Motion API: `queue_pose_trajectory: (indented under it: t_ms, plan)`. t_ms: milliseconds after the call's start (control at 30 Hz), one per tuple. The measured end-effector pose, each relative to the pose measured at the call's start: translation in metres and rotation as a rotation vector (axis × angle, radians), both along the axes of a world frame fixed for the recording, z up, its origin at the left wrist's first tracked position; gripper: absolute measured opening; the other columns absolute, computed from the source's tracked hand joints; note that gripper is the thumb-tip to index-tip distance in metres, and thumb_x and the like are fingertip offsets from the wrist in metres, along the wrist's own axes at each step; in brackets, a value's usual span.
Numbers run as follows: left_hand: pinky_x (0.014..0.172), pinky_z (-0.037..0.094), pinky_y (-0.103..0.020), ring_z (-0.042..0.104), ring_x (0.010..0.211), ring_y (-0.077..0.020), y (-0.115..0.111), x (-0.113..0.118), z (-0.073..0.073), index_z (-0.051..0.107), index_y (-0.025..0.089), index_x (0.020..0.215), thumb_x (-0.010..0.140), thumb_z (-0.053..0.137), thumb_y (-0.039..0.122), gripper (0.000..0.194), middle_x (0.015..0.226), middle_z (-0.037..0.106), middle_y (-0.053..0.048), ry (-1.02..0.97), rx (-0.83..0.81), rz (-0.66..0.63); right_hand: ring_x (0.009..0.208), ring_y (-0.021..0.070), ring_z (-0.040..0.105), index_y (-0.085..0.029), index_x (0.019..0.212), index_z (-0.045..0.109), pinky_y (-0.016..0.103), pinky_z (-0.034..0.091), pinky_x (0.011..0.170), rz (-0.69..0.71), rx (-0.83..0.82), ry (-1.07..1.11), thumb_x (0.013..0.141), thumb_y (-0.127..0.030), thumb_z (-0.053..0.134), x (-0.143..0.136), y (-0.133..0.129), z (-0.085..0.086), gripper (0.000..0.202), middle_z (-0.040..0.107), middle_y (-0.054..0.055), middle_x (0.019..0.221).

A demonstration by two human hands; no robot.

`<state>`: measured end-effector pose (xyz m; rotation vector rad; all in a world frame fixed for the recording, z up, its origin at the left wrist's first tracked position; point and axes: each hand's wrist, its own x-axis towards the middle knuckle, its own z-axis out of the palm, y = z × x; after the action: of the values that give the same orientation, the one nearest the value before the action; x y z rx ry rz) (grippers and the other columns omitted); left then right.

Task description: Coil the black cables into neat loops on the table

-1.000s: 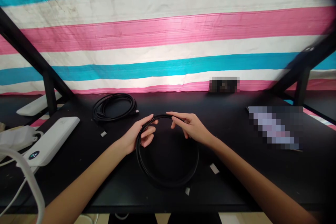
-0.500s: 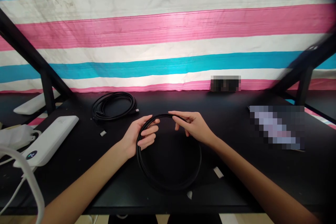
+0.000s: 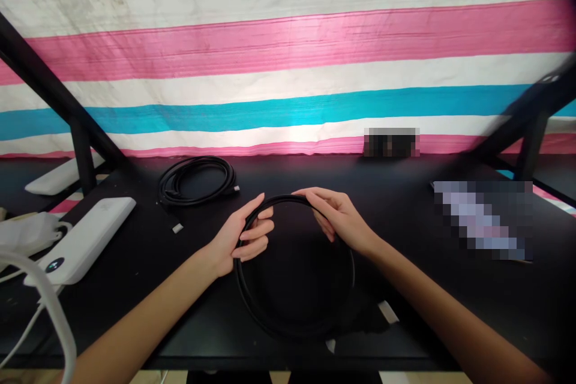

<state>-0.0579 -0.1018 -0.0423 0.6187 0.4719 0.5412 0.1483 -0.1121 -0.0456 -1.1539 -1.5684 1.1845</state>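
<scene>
1. Black cable [image 3: 283,198]: coiled into a loop at the front middle of the bench [image 3: 198,336], upper edge held by both hands. Contact between its lower edge and the bench cannot be determined.
2. Left hand [image 3: 228,241]: gripping the loop at upper left, fingers curled through it.
3. Right hand [image 3: 341,214]: gripping the loop at upper right; the cable's far side passes partly behind this hand.
4. Pale tip [image 3: 388,312]: right of the loop; the dark part beside it blends into the bench.
5. Change from the previous frame: the loop is wider, the right hand and pale tip sit farther right.
6. Second cable [image 3: 198,181]: coiled on the bench beyond the left hand.
7. White power bank [image 3: 90,237]: at left. White charger [image 3: 27,234]: cut off by the left edge.
8. Flat item [image 3: 481,222], right, and box [image 3: 390,143], rear: pixelated, unidentifiable.
</scene>
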Motion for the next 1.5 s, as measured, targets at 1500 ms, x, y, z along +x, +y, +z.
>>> queue_pose_trajectory:
  t_ms: [1500]
  plan:
    - [0.026,0.016,-0.017,0.02,0.022,-0.0031,0.0,0.006,-0.008,0.037,0.017,0.05,0.088,0.043,0.025,0.04,0.033,0.027,0.008,-0.021,-0.095,0.114,0.03,0.0031,0.021,-0.016,0.12,0.058,0.017,0.015,0.032,0.066,-0.299,0.168,0.078,-0.039,0.061,0.001,0.004,-0.003,0.047,0.029,-0.013,0.034]
